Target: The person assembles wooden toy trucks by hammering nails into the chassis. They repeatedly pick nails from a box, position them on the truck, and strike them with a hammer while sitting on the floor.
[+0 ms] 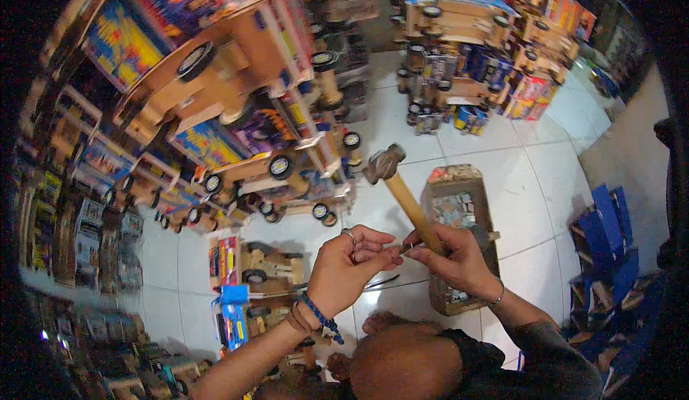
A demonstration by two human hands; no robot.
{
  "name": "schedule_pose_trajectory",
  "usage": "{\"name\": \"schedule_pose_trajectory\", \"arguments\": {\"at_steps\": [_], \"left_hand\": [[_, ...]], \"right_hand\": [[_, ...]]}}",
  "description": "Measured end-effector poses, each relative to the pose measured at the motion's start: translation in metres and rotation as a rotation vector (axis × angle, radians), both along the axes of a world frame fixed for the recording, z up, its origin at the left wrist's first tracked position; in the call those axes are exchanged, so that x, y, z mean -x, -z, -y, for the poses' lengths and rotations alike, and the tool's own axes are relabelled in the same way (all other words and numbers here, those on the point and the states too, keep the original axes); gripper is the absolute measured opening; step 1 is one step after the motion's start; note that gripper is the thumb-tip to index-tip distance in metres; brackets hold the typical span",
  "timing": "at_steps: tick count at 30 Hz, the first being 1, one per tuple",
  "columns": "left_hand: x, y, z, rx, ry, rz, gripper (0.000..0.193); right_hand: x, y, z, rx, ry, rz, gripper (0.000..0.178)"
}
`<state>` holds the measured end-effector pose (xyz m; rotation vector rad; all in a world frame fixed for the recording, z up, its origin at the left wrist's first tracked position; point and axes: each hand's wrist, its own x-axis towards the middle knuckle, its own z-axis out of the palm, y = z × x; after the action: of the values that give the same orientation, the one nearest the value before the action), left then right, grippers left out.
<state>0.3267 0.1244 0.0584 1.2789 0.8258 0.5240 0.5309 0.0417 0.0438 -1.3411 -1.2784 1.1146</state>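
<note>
Right hand (456,258) gripping the hammer (410,208), we meet our left hand (346,265), pinched narrow, at a small piece (408,247) over the floor (527,177), left of the box (459,175); that hammer-crowded grip could make it slip

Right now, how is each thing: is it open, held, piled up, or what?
Left hand: fingertips pinched together, close to the other hand's
Right hand: closed around the hammer's handle
Hammer: held, head pointing away from the person
Small piece: between the fingertips, too small to identify
Wooden box: open, light bits inside
Far toy trucks: piled up, wheels on
</note>
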Motion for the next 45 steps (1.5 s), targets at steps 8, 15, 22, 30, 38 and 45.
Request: {"name": "schedule_pose_trajectory", "arguments": {"at_steps": [8, 15, 22, 30, 38, 45], "left_hand": [[0.06, -0.004, 0.019, -0.294, -0.178, -0.036, 0.013], [0.113, -0.013, 0.029, -0.463, -0.214, -0.104, 0.021], [0.148, -0.003, 0.052, -0.172, -0.394, 0.135, 0.037], [0.163, 0.021, 0.078, 0.053, -0.415, -0.007, 0.03], [0.121, 0.024, 0.055, -0.337, -0.095, -0.276, 0.028], [0.016, 0.063, 0.01, -0.417, 0.465, -0.202, 0.036]], "right_hand": [[0.053, -0.016, -0.017, 0.257, -0.113, -0.229, 0.023], [0.091, -0.015, -0.026, 0.289, -0.316, -0.241, 0.021], [0.123, 0.002, -0.037, 0.223, -0.43, -0.122, 0.022], [0.142, 0.02, -0.033, 0.298, -0.503, 0.045, 0.026], [0.103, 0.053, -0.005, 0.181, -0.378, 0.02, 0.027], [0.002, 0.079, 0.062, 0.225, -0.004, 0.117, 0.025]]}}
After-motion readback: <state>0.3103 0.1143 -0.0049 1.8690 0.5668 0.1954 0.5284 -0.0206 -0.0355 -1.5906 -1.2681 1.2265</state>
